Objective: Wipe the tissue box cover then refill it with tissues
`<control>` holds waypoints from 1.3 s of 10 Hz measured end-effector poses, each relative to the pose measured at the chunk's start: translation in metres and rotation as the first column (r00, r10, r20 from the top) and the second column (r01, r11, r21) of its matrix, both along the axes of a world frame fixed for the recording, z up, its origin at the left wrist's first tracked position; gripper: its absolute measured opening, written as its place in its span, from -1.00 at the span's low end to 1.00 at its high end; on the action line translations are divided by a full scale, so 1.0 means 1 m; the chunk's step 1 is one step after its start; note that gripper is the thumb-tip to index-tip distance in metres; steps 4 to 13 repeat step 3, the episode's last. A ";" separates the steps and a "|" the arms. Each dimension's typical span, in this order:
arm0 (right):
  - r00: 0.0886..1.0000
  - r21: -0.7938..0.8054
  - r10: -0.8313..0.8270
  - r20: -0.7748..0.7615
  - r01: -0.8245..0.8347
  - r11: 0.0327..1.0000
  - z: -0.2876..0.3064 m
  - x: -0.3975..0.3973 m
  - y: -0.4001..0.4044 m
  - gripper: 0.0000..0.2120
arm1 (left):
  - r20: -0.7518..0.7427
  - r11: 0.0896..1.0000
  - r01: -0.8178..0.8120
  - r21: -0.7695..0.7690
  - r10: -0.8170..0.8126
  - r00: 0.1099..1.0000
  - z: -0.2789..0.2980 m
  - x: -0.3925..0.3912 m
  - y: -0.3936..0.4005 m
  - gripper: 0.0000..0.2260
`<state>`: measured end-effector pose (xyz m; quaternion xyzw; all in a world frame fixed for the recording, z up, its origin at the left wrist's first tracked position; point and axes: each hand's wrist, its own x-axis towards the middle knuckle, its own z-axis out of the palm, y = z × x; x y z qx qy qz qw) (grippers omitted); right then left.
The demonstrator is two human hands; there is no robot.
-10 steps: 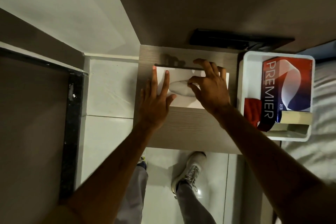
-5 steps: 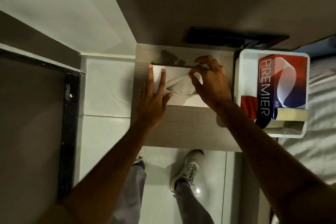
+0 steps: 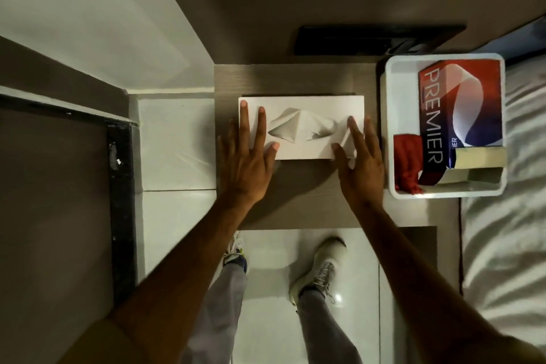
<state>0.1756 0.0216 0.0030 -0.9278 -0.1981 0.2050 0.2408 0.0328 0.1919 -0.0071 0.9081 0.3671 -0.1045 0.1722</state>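
Both hands lie flat, fingers spread, gripping nothing. The left hand (image 3: pixel 246 162) rests on the left end of the white rectangular tissue box cover (image 3: pixel 301 103), thumb along its near edge. The right hand (image 3: pixel 359 161) covers the right end, fingers splayed. Forearms run in from the bottom corners of the frame.

The cover sits mid-frame on a small grey wood-grain table (image 3: pixel 295 195), with a white tissue (image 3: pixel 298 127) peaked up through its top slot between the two hands.

White glossy floor tiles (image 3: pixel 177 142) to the left and below; grey trousers and pale sneakers (image 3: pixel 322 266) at bottom centre. White rumpled bedding (image 3: pixel 508 245) fills the right edge.

Just right of the table, a white square plastic bin (image 3: pixel 390 127) holds a red-and-blue "PREMIER" tissue carton (image 3: pixel 461 106) and a red cloth (image 3: pixel 409 162).
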 end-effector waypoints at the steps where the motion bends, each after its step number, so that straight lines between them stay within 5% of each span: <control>1: 1.000 0.058 -0.010 -0.001 0.010 0.998 -0.007 0.000 -0.003 -0.41 | 0.006 1.000 0.022 0.010 -0.022 1.000 -0.003 -0.005 0.000 -0.39; 3: 0.998 0.185 -0.055 -0.027 0.059 0.981 0.005 -0.005 -0.013 -0.41 | 0.061 0.997 -0.076 0.013 0.076 0.995 0.029 -0.003 -0.010 -0.40; 13: 0.998 0.185 -0.055 -0.027 0.059 0.981 0.005 -0.005 -0.013 -0.41 | 0.061 0.997 -0.076 0.013 0.076 0.995 0.029 -0.003 -0.010 -0.40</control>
